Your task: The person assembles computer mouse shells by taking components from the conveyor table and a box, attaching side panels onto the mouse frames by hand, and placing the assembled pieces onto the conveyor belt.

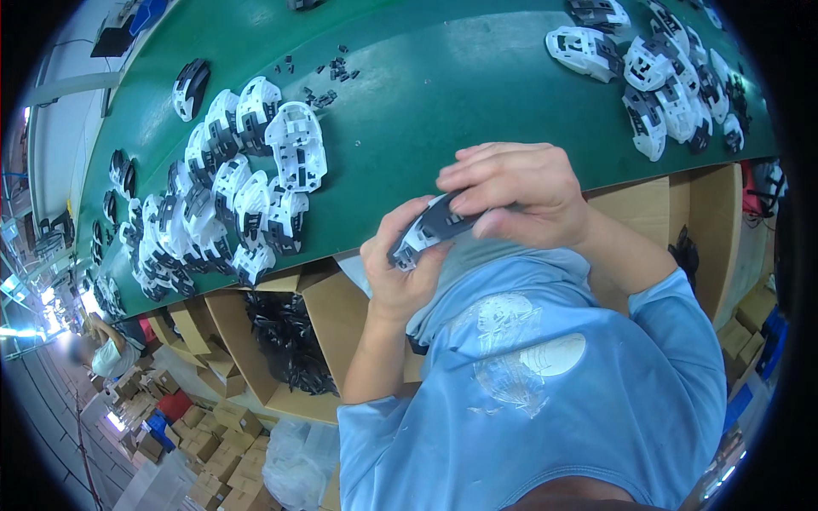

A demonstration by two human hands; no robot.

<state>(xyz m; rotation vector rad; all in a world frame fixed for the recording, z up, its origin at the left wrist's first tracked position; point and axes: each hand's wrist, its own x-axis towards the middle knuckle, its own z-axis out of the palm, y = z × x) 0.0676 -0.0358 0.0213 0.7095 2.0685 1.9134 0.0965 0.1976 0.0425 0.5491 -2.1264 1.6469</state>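
Between my two hands is a black and white plastic mouse shell [438,225], held in front of my body close to the table's near edge. My left hand [396,288] is closed round its left end, fingers along one side and thumb on the other. My right hand [538,189] grips the right end from above, its fingers curled over the dark top and its thumb below. The fingers partly cover that end. To the left on the table lies a large group of similar mouse shells [298,146].
Small black parts [338,70] are scattered on the green table [452,94]. More mouse shells [649,64] are heaped at the right. Under the near edge stand cardboard boxes [341,315], one with black plastic bags [290,341]. Another person [115,351] is at the far left.
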